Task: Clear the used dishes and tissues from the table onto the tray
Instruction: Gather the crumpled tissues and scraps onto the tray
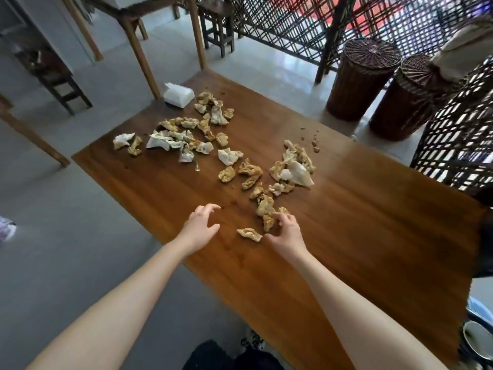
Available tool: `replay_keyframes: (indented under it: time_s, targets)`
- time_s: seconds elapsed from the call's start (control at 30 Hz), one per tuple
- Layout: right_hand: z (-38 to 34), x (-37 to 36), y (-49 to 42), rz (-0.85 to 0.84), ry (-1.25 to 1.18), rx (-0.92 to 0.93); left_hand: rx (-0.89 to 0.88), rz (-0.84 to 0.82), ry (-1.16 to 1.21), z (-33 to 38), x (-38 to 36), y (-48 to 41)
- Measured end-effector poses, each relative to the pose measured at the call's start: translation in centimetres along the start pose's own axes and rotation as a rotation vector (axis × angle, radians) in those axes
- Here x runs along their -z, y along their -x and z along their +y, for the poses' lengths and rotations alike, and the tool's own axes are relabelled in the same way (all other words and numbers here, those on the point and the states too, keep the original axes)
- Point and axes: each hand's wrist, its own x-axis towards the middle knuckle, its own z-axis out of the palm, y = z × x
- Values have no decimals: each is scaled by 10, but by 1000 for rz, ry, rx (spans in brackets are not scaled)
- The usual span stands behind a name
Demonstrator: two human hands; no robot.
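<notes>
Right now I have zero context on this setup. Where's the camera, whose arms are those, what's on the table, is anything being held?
There is no machine here: a person works with bare hands. The single picture comes from a camera worn on the person's head, looking forward and down, so the arms reach in from the bottom.

The wooden table is strewn with crumpled, stained tissues. A white tissue box sits at the far corner, and some crumbs lie toward the right.

The left hand hovers over the table, fingers spread, holding nothing. The right hand has its fingers curled down at the nearest tissues. Whether it already pinches one, I cannot tell.

What looks like a bowl peeks in at the lower right edge, mostly cut off.
</notes>
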Motion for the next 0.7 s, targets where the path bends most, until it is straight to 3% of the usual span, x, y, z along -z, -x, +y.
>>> replay_keyframes:
  time_s: [0.23, 0.57, 0.7]
  targets:
    - [-3, -8, -35, -84, 23, -89, -13, -65, 29, -13, 8, -46]
    - [-12, -40, -56, -212, 294, -147, -139, -221, 49, -20, 25, -122]
    - [-16, -58, -53, -166, 365, -192, -210, -304, 17, -26, 32, -146]
